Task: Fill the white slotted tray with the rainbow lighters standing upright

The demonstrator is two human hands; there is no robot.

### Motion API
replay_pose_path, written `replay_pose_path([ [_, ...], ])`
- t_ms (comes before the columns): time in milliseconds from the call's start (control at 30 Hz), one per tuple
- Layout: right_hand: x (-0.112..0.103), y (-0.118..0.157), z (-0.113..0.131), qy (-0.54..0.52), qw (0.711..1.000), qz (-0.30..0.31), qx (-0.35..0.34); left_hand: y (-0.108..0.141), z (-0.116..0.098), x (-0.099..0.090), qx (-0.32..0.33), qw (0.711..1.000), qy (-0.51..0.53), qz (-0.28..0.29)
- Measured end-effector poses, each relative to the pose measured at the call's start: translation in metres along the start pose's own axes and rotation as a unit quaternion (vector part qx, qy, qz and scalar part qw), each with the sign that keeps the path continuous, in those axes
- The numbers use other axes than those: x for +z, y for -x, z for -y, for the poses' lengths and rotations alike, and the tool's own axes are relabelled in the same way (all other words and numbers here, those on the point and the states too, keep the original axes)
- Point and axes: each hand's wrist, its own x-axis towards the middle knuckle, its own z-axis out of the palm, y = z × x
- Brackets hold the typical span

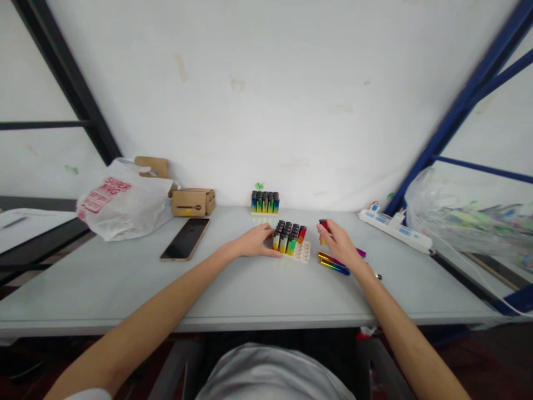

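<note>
A white tray (303, 253) stands in the middle of the table, with several upright lighters (287, 238) filling its left part and bare holes at its right. My left hand (259, 241) is wrapped round the left side of this group, thumb at the front and fingers behind. To the right of the tray, my right hand (338, 242) pinches a red and yellow lighter (322, 231) upright. Beneath and beside that hand lie several loose shiny lighters (334, 266), partly hidden by the hand and wrist.
A second set of upright lighters (265, 202) stands near the wall. On the left are a phone (185, 239), a small cardboard box (194, 202) and a white plastic bag (120, 200). A power strip (395, 229) lies at the right, beside a clear plastic bag (466, 211).
</note>
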Motion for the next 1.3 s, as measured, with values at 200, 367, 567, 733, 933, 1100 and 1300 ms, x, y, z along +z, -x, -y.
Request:
replay_pose_path([
  [200, 0.000, 0.004, 0.003, 0.012, 0.998, 0.059, 0.026, 0.000, -0.002, -0.001, -0.004, 1.000, -0.009, -0.003],
  [367, -0.002, 0.006, 0.010, 0.095, 0.994, 0.047, -0.004, 0.000, -0.004, -0.002, -0.002, 1.000, -0.012, -0.003],
  [567, -0.003, 0.006, 0.013, 0.111, 0.994, 0.012, 0.014, 0.000, -0.004, -0.002, -0.005, 1.000, -0.012, -0.002],
  [733, -0.004, 0.005, 0.010, 0.097, 0.995, 0.021, 0.009, -0.001, -0.002, -0.002, -0.006, 1.000, -0.010, 0.001],
  [933, -0.002, 0.006, 0.011, 0.085, 0.996, 0.024, 0.004, 0.000, -0.002, -0.002, -0.011, 1.000, -0.005, 0.003],
  [1100, -0.001, 0.008, 0.012, 0.055, 0.997, 0.052, -0.018, 0.001, -0.002, -0.002, -0.013, 1.000, 0.000, 0.007],
  [1300, -0.003, 0.006, 0.014, 0.052, 0.995, 0.043, -0.073, 0.000, -0.004, -0.002, -0.011, 1.000, -0.008, 0.004],
])
